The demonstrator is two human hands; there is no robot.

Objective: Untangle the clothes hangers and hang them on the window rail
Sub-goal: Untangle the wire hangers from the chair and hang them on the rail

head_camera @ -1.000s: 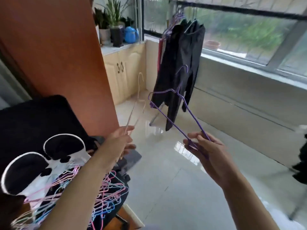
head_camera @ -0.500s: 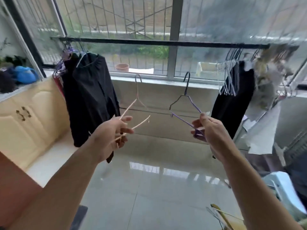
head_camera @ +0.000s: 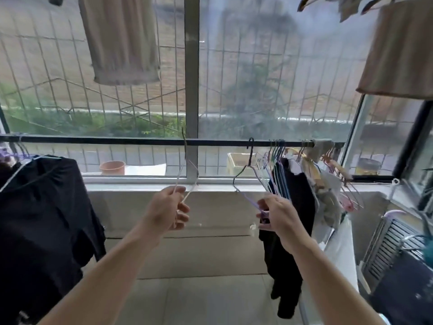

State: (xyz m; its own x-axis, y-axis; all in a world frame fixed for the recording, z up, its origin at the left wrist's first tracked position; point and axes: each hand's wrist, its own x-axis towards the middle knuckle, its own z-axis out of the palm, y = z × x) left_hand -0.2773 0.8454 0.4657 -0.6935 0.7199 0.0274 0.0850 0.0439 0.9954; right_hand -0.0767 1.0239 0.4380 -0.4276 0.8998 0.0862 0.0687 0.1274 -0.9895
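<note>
Hangers are being held one in each hand, up in front of the window rail (head_camera: 117, 140). Left hand (head_camera: 167, 208) is curling its fingers (head_camera: 181, 215) around the lower wire of a pale hanger (head_camera: 187, 184), which is rising above those fingers with its hook reaching up to about the level of the rail; whether the hook is over the bar cannot be told. Right hand (head_camera: 277, 213) is pinching the lower corner of a purple hanger (head_camera: 246, 184), thumb and fingertips (head_camera: 262, 215) closed on the wire. Above those fingertips, its dark hook is sitting at the rail, seemingly over it. Just to the right of that hook, a bunch of empty hangers (head_camera: 276, 165) is hanging on the rail, touching a dark garment (head_camera: 295, 207). Well to the left of the left fingers, a black shirt (head_camera: 42, 219) is hanging on the rail.
</note>
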